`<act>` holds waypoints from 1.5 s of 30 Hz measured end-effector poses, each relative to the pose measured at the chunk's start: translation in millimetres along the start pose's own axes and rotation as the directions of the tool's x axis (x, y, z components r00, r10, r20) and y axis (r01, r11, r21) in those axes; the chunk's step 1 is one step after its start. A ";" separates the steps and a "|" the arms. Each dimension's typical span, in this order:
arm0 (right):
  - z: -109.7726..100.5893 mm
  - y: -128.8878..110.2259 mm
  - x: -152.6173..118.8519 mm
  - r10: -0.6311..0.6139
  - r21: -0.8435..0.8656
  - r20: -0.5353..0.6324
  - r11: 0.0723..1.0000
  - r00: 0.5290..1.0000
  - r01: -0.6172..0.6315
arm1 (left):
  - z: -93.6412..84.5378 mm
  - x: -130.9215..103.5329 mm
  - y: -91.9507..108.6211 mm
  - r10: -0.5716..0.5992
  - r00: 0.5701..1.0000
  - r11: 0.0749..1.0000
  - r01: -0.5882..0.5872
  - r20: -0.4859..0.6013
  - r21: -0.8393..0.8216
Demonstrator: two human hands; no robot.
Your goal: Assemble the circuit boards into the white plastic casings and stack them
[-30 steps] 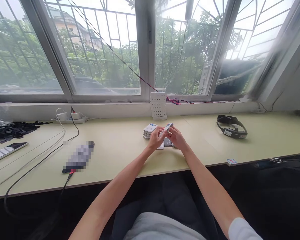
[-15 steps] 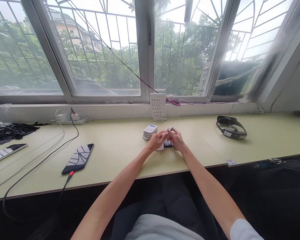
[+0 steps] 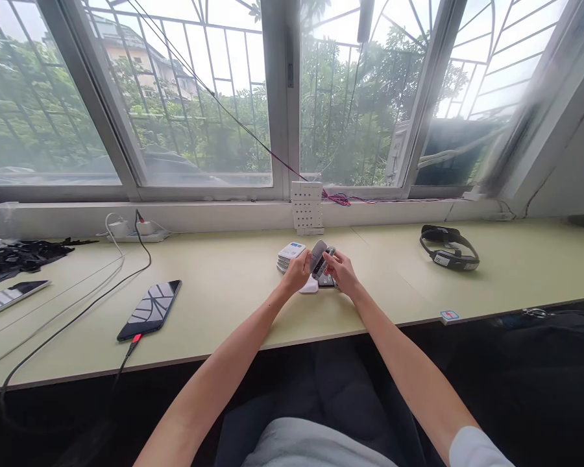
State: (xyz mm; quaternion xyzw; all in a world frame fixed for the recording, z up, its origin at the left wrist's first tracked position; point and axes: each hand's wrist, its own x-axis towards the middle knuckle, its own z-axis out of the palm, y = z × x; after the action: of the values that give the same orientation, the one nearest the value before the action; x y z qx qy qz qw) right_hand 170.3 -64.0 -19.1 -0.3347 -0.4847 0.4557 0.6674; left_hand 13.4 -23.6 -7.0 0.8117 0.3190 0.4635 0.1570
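Note:
My left hand [image 3: 298,271] is closed on a small grey case [image 3: 318,251], which is tilted up above the table. My right hand [image 3: 339,270] pinches a dark, patterned flat piece [image 3: 325,261] against the right side of the case. Just behind my left hand rests a stack of white rounded boxes [image 3: 291,251]. Under the hands lie a white rounded piece [image 3: 309,285] and a black item [image 3: 326,281] with pale print, both partly covered.
On the pale green table [image 3: 224,279], a phone [image 3: 150,310] with a red-tipped cable lies left, another device [image 3: 12,298] farther left. A black headband device [image 3: 450,250] sits right. A white perforated block [image 3: 307,207] stands against the sill. Cables run along the left.
The held items have been turned and opened toward view, so the grey case and patterned piece now show between my hands. My left hand has shifted slightly left.

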 end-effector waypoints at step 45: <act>0.9 -10.4 2.3 0.235 0.256 -0.141 0.947 0.962 -0.194 | -11.5 -1.3 9.7 0.056 0.951 0.958 -0.137 0.304 0.252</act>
State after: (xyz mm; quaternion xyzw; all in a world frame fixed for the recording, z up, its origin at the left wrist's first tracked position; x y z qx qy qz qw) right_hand 172.6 -65.5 -8.8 -0.3402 -0.3280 0.5508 0.6880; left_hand 6.8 -32.2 3.5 0.8999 0.3118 0.2973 0.0676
